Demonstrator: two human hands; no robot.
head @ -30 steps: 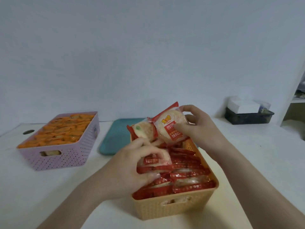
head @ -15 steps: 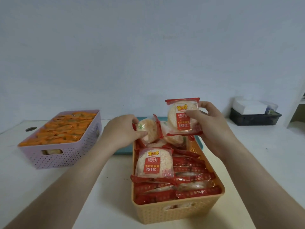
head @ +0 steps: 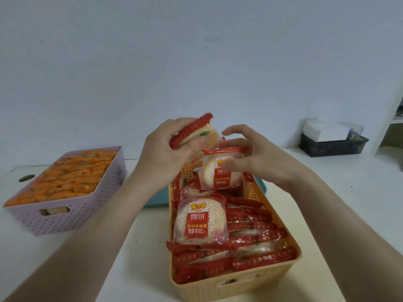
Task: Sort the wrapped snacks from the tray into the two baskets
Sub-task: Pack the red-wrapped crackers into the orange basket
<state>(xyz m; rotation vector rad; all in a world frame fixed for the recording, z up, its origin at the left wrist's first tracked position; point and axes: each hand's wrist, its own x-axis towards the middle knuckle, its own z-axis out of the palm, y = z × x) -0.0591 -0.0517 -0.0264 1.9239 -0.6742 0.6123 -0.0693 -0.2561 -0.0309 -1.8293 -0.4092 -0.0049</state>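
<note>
An orange basket (head: 281, 277) in front of me is packed with red-wrapped rice crackers; one packet (head: 201, 221) lies face up on top. My left hand (head: 165, 155) holds a red-edged packet (head: 196, 132) raised above the basket's far end. Beside it, my right hand (head: 253, 158) pinches another red packet (head: 220, 173) upright just over the basket. A pink basket (head: 72, 212) at the left is full of orange-wrapped snacks (head: 72, 175). Behind both hands, only edges of the teal tray (head: 157, 199) show.
A dark bin (head: 331, 144) with a white box on it stands at the back right, by a white shelf edge (head: 390, 131). A round hole (head: 26, 178) is in the white tabletop at far left. The wall is close behind.
My left hand has lifted its packet up from the basket's far end and turned it edge-on. My right hand has lowered its packet toward the basket and come closer to the left hand.
</note>
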